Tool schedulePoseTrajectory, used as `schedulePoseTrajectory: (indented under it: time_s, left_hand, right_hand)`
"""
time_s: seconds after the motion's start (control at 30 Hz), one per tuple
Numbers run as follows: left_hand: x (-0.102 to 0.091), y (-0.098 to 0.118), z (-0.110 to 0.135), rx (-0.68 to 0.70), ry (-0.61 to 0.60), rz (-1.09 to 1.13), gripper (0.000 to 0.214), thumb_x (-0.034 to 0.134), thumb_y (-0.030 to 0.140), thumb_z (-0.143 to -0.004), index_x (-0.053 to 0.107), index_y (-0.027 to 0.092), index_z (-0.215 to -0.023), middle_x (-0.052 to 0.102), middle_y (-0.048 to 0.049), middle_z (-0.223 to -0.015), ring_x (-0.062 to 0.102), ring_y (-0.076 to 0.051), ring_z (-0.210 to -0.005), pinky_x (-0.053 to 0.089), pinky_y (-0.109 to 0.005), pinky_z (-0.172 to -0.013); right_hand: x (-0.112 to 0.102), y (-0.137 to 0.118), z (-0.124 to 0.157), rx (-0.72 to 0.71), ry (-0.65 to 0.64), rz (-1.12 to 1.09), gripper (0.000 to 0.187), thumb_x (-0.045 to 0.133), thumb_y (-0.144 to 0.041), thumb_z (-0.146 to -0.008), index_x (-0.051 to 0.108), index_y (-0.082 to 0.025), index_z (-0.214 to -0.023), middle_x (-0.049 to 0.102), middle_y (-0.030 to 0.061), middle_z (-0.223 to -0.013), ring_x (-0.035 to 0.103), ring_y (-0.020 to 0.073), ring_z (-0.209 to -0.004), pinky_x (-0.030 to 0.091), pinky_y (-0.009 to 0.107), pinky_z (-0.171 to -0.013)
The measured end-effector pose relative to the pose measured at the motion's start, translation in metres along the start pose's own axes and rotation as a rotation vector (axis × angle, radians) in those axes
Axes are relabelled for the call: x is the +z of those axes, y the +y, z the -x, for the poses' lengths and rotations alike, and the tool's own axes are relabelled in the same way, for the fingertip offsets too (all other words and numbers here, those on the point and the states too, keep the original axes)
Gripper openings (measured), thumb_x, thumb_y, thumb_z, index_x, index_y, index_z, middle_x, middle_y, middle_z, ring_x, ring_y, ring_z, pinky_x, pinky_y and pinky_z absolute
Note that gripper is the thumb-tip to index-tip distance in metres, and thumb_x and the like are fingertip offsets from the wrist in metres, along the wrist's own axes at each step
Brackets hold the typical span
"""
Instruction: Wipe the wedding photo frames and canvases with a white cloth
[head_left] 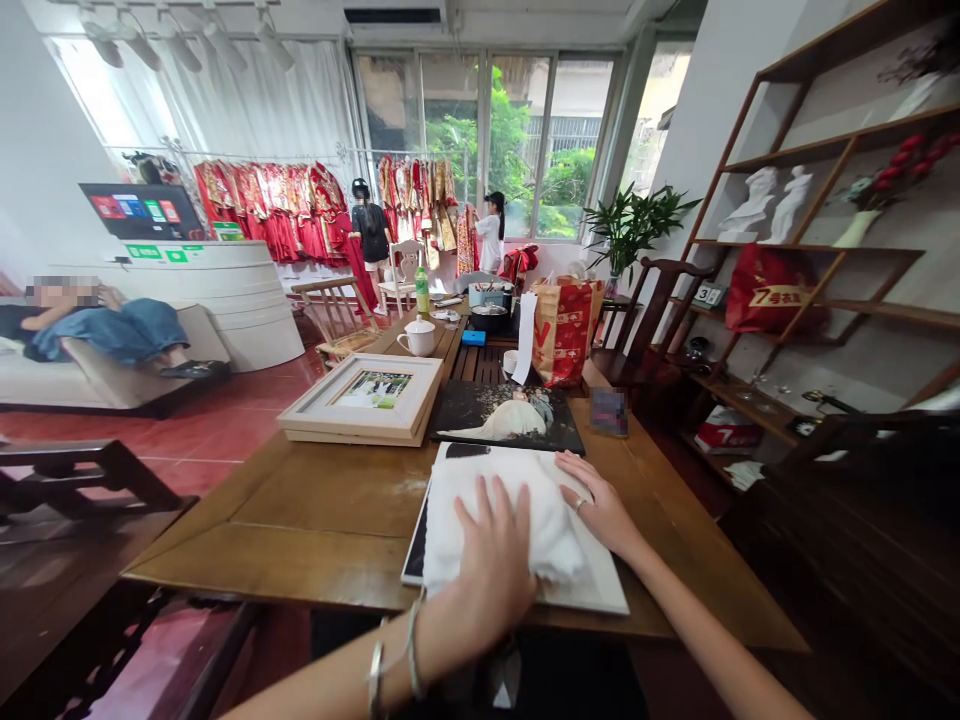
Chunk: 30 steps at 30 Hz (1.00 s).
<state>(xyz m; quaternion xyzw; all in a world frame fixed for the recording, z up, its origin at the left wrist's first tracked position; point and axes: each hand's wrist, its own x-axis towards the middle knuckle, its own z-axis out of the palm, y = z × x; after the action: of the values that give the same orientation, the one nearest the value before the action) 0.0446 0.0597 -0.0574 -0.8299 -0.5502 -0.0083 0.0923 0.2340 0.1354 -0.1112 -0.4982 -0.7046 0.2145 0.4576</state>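
Note:
My left hand (491,560) lies flat, fingers spread, on a white cloth (480,510) that covers a flat white-edged board or photo panel (600,590) at the near edge of the wooden table (330,500). My right hand (600,510) rests beside it on the cloth's right part, fingers stretched and slightly curled, with a ring on one finger. Bracelets sit on my left wrist. Just beyond the cloth lies a dark photo print (506,415), and to its left a stack of pale picture frames (364,398).
Farther along the table stand a white teapot (418,337), a green bottle (422,290), a pot (489,316) and a red paper bag (566,330). A shelf unit (825,250) stands right, dark chairs left. One person lies on a sofa (90,375); two stand by red garments.

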Motion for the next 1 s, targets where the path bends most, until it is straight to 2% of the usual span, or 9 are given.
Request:
schedulePoseTrajectory:
  time_s: [0.13, 0.23, 0.33, 0.5, 0.57, 0.63, 0.77, 0.9, 1.0]
  left_hand:
    - [-0.009, -0.033, -0.052, -0.095, -0.036, 0.016, 0.078, 0.059, 0.037, -0.074, 0.026, 0.012, -0.141, 0.032, -0.0250, -0.140, 0.022, -0.045, -0.129, 0.027, -0.064, -0.093]
    - [-0.007, -0.054, -0.060, -0.021, -0.023, 0.036, 0.077, 0.058, 0.028, -0.073, 0.025, 0.020, -0.142, 0.028, -0.0175, -0.144, 0.019, -0.038, -0.132, 0.024, -0.057, -0.099]
    - [-0.002, -0.066, -0.036, 0.075, -0.027, 0.076, 0.083, 0.055, 0.018, -0.068, 0.020, 0.025, -0.143, 0.020, -0.0112, -0.149, 0.013, -0.031, -0.135, 0.017, -0.051, -0.104]
    - [-0.008, -0.061, 0.034, 0.176, -0.080, 0.147, 0.095, 0.054, 0.016, -0.059, 0.012, 0.028, -0.144, 0.011, -0.0089, -0.151, 0.006, -0.032, -0.136, 0.010, -0.053, -0.105]
    - [-0.016, -0.058, 0.054, 0.207, -0.102, 0.153, 0.096, 0.055, 0.019, -0.058, 0.013, 0.030, -0.143, 0.012, -0.0072, -0.151, 0.007, -0.033, -0.135, 0.012, -0.054, -0.104]
    - [-0.023, -0.060, 0.058, 0.240, -0.112, 0.174, 0.092, 0.056, 0.024, -0.059, 0.017, 0.031, -0.142, 0.021, -0.0061, -0.148, 0.016, -0.033, -0.132, 0.018, -0.052, -0.103]
    - [-0.024, -0.082, 0.027, 0.309, -0.082, 0.280, 0.082, 0.056, 0.031, -0.064, 0.025, 0.027, -0.140, 0.037, -0.0088, -0.136, 0.032, -0.031, -0.121, 0.027, -0.048, -0.099]
    - [-0.009, -0.104, -0.029, 0.309, -0.090, 0.268, 0.079, 0.054, 0.032, -0.070, 0.022, 0.022, -0.142, 0.025, -0.0155, -0.144, 0.022, -0.035, -0.129, 0.022, -0.056, -0.098]
    - [0.001, -0.111, -0.063, 0.282, -0.090, 0.201, 0.075, 0.051, 0.033, -0.076, 0.019, 0.020, -0.143, 0.016, -0.0173, -0.148, 0.011, -0.037, -0.134, 0.021, -0.061, -0.096]
  right_hand:
    - [0.000, 0.000, 0.000, -0.005, 0.003, 0.001, 0.038, 0.056, -0.040, -0.080, 0.063, -0.022, -0.113, 0.057, 0.0113, -0.127, 0.044, 0.0274, -0.126, 0.029, 0.053, -0.107]
    - [0.000, 0.000, 0.000, 0.004, -0.002, 0.006, 0.039, 0.056, -0.039, -0.080, 0.062, -0.021, -0.114, 0.056, 0.0120, -0.128, 0.043, 0.0273, -0.126, 0.029, 0.052, -0.107]
    - [0.000, -0.001, 0.000, 0.008, -0.005, 0.016, 0.038, 0.056, -0.038, -0.080, 0.062, -0.021, -0.114, 0.056, 0.0114, -0.128, 0.043, 0.0271, -0.126, 0.028, 0.052, -0.107]
    - [0.000, -0.002, 0.001, -0.005, -0.001, 0.031, 0.036, 0.054, -0.034, -0.081, 0.062, -0.021, -0.114, 0.055, 0.0105, -0.129, 0.043, 0.0260, -0.126, 0.029, 0.051, -0.107]
    - [0.001, -0.003, 0.001, -0.013, 0.000, 0.037, 0.036, 0.054, -0.033, -0.081, 0.062, -0.020, -0.114, 0.056, 0.0112, -0.128, 0.043, 0.0262, -0.126, 0.030, 0.050, -0.107]
    - [0.001, -0.003, 0.001, -0.019, -0.003, 0.046, 0.036, 0.053, -0.031, -0.081, 0.062, -0.019, -0.113, 0.056, 0.0122, -0.128, 0.043, 0.0263, -0.126, 0.029, 0.050, -0.107]
    - [0.001, -0.003, 0.000, -0.013, -0.009, 0.062, 0.036, 0.053, -0.030, -0.081, 0.062, -0.018, -0.114, 0.055, 0.0128, -0.129, 0.043, 0.0265, -0.126, 0.029, 0.051, -0.107]
    - [0.001, -0.003, 0.001, -0.011, -0.014, 0.066, 0.037, 0.053, -0.033, -0.082, 0.061, -0.019, -0.115, 0.055, 0.0118, -0.129, 0.043, 0.0263, -0.126, 0.030, 0.051, -0.107]
    - [-0.001, -0.003, 0.001, -0.014, -0.013, 0.064, 0.038, 0.053, -0.035, -0.082, 0.061, -0.019, -0.115, 0.055, 0.0118, -0.129, 0.043, 0.0269, -0.126, 0.029, 0.051, -0.107]
